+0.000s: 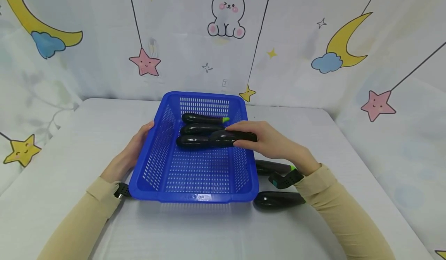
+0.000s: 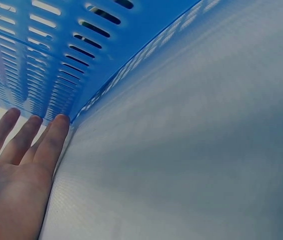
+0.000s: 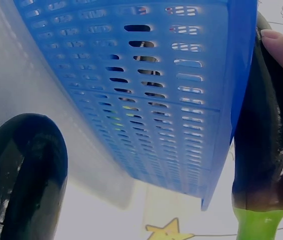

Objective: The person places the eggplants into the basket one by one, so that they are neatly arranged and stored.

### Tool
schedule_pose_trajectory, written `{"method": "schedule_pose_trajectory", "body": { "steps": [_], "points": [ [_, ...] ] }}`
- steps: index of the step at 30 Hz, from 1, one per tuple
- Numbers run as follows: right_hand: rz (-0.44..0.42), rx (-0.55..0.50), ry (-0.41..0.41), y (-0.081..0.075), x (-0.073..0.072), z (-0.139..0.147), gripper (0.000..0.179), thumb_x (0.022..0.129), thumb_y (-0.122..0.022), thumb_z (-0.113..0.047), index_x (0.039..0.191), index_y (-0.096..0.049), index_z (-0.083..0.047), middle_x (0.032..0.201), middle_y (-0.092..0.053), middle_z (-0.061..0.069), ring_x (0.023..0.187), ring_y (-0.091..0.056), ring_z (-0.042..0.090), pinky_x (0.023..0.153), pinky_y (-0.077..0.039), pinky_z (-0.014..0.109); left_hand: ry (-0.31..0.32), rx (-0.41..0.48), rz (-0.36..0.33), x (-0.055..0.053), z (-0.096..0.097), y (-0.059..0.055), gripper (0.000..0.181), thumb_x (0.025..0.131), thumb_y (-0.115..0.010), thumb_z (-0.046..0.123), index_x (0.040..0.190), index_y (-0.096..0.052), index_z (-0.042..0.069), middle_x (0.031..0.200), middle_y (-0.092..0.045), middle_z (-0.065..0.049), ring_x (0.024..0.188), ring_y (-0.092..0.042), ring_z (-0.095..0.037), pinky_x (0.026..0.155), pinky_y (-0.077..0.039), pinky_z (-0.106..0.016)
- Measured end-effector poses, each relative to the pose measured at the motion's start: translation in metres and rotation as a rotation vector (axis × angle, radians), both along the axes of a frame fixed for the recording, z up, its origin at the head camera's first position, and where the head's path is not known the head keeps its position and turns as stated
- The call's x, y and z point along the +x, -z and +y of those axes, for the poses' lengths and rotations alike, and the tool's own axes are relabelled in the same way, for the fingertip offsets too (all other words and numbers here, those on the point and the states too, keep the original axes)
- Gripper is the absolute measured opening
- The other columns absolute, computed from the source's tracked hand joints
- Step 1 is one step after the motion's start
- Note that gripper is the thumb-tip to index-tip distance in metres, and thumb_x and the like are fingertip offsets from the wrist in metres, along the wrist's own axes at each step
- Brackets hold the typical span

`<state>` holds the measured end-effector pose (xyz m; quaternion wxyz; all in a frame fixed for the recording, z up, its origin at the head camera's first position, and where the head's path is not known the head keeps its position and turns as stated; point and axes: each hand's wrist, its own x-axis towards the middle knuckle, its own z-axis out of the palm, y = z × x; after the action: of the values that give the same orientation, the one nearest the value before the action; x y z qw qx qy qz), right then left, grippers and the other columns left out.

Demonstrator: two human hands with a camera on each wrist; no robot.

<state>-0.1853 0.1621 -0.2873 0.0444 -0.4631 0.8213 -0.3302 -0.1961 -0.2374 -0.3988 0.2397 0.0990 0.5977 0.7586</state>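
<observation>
"One eggplant is over the basket's right side, its left end above the nearest of three others inside. What could go wrong?"

"The right hand's fingers pinch it; glossy skin could let it slip."

"And the rim?"

"Lowered there, its right end might snag. The left hand's fingers, straight at the left wall, may not stop a knocked basket sliding towards two more eggplants on the table, right."

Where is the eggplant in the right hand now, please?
In the head view, the held eggplant is over the right side of the blue basket, partly hiding one eggplant inside.
</observation>
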Motion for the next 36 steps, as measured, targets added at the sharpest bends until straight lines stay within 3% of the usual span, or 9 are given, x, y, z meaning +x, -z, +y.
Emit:
{"method": "schedule_pose_trajectory", "body": {
  "steps": [9, 15, 26, 36],
  "points": [
    [0.036, 0.050, -0.016, -0.004, -0.006, -0.013, 0.039, 0.097, -0.067, -0.015, 0.134, -0.061, -0.007, 0.132, -0.065, 0.006, 0.122, -0.060, 0.021, 0.101, -0.051, 0.039, -0.007, 0.013, -0.014, -0.001, -0.003, 0.001, 0.066, 0.102, -0.032, 0.060, 0.153, -0.022, 0.019, 0.124, -0.059, -0.002, 0.101, -0.063, -0.014, 0.081, -0.055, -0.030],
    [0.062, 0.090, -0.043, -0.011, -0.011, -0.023, 0.038, 0.096, -0.068, -0.015, 0.133, -0.062, -0.006, 0.129, -0.066, 0.007, 0.115, -0.061, 0.019, 0.099, -0.051, 0.040, -0.003, 0.011, -0.006, -0.002, -0.003, 0.002, 0.068, 0.102, -0.032, 0.060, 0.154, -0.019, 0.018, 0.125, -0.058, -0.003, 0.102, -0.063, -0.014, 0.082, -0.055, -0.030],
    [0.046, 0.129, -0.065, -0.028, -0.017, -0.044, 0.039, 0.096, -0.068, -0.015, 0.134, -0.061, -0.006, 0.127, -0.067, 0.007, 0.105, -0.061, 0.020, 0.089, -0.052, 0.037, 0.012, 0.056, -0.013, -0.002, -0.003, 0.004, 0.053, 0.103, -0.032, 0.057, 0.145, -0.032, 0.024, 0.120, -0.062, -0.001, 0.098, -0.065, -0.013, 0.079, -0.055, -0.029],
    [0.013, 0.211, -0.060, -0.032, -0.022, -0.063, 0.039, 0.098, -0.067, -0.020, 0.135, -0.062, -0.011, 0.130, -0.066, 0.003, 0.114, -0.059, 0.016, 0.098, -0.049, 0.035, -0.001, -0.006, -0.006, -0.003, -0.002, 0.003, 0.075, 0.101, -0.031, 0.061, 0.158, -0.012, 0.016, 0.128, -0.055, -0.003, 0.104, -0.062, -0.014, 0.083, -0.055, -0.031]
  ]
}}
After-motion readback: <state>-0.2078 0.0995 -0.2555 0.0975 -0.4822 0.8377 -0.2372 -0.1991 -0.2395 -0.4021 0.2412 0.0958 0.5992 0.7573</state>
